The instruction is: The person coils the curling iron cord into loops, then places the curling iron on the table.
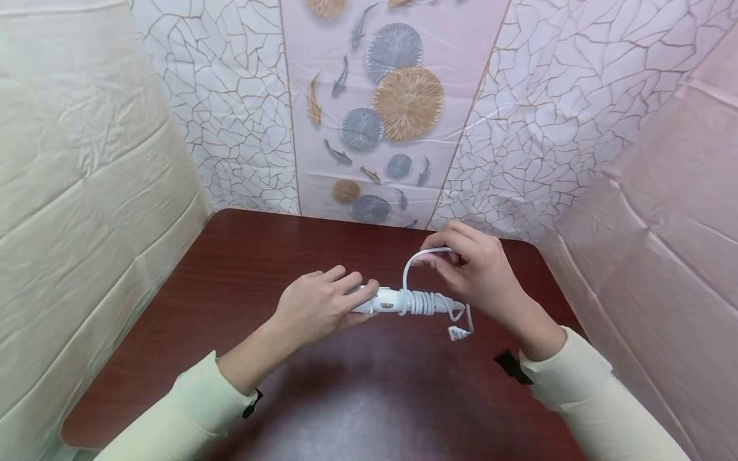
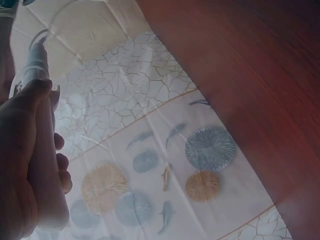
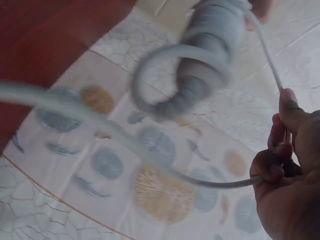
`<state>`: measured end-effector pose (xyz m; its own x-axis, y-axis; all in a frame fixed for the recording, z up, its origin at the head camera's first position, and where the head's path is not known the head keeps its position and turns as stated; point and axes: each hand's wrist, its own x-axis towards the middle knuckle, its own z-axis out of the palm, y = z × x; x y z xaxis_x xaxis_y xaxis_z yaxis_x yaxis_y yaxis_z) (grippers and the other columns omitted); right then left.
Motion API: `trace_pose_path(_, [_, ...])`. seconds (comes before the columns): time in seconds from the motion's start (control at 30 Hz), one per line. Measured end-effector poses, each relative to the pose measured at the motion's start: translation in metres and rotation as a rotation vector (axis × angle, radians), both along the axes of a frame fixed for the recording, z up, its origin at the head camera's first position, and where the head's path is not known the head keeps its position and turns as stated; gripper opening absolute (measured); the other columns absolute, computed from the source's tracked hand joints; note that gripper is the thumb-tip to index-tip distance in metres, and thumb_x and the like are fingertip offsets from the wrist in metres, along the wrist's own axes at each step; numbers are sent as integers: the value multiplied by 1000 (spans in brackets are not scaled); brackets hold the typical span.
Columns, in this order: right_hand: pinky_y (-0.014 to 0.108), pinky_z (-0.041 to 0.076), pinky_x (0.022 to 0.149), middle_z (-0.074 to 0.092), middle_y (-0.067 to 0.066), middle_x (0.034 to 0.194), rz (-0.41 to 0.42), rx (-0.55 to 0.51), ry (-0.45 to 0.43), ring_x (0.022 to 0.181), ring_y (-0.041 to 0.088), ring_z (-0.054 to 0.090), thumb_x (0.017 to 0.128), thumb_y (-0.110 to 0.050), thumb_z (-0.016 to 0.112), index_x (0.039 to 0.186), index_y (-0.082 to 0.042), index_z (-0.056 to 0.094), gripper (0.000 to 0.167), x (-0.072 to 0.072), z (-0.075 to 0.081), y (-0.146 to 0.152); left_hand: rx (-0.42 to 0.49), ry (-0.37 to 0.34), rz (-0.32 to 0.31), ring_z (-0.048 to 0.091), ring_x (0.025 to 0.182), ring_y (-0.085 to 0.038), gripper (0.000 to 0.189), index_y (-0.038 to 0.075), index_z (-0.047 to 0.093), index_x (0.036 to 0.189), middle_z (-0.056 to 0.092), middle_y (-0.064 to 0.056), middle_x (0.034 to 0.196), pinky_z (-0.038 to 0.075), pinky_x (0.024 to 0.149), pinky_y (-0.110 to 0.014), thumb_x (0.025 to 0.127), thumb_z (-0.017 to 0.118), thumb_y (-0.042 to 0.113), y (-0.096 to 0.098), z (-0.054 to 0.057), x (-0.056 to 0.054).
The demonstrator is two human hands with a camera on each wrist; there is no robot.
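My left hand (image 1: 317,304) grips one end of a white hair iron (image 1: 387,301), held level over the table. In the left wrist view its long rounded body (image 2: 45,170) lies along the palm, with fingers curled round it. Several turns of white power cord (image 1: 423,303) wrap the other end. My right hand (image 1: 481,269) pinches a length of that cord, raised in an arc above the iron. From the right wrist view, the cord (image 3: 220,184) runs through the curled fingers. The white plug (image 1: 458,333) dangles below the wrapped end.
Beneath the hands is a dark red-brown table (image 1: 259,256) with rounded corners. A patterned cloth backdrop (image 1: 369,173) hangs behind it, and pale cloth walls (image 1: 86,192) stand on both sides. Each sleeve cuff has a dark strap piece (image 1: 513,367).
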<state>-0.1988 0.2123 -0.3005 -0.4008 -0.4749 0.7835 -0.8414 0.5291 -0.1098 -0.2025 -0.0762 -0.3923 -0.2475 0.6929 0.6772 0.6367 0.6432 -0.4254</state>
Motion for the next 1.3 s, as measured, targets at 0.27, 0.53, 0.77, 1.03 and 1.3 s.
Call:
trace_pose_path(0.27, [17, 46, 61, 69, -2, 76, -105, -23, -130, 63, 4, 58, 93, 1, 84, 101, -5, 68, 18, -4, -18, 6, 85, -26, 7, 67, 79, -18, 53, 13, 75, 114, 73, 1, 96, 58, 60, -28, 93, 82, 60, 7, 6, 5])
trace_pose_path(0.53, [19, 48, 61, 72, -2, 69, -164, -95, -158, 60, 6, 66, 97, -1, 81, 99, -3, 63, 18, -1, -25, 8, 63, -102, 84, 63, 79, -21, 72, 13, 70, 112, 68, -1, 98, 56, 59, -30, 92, 67, 82, 12, 16, 14])
trace_pose_path(0.77, [17, 49, 61, 72, -1, 68, -150, -139, -146, 59, 6, 66, 99, 5, 76, 100, 0, 62, 15, -1, -29, 10, 8, -223, 88, 60, 76, -19, 58, 14, 67, 117, 64, 0, 100, 52, 54, -31, 102, 65, 70, 12, 23, 22])
trace_pose_path(1.03, [18, 48, 59, 70, 0, 66, -132, -158, -111, 57, 5, 63, 96, 7, 78, 100, 1, 61, 18, -1, -35, 13, 14, -411, 12, 63, 65, -14, 48, 14, 65, 124, 67, 2, 99, 52, 51, -32, 104, 70, 57, 11, 34, 28])
trace_pose_path(1.3, [18, 44, 55, 68, -3, 63, -93, -194, -101, 54, 3, 59, 92, 11, 79, 99, 0, 62, 21, -4, -41, 16, 9, -887, -117, 68, 85, -12, 43, 12, 66, 138, 72, 1, 110, 61, 78, -34, 104, 77, 36, 3, 52, 24])
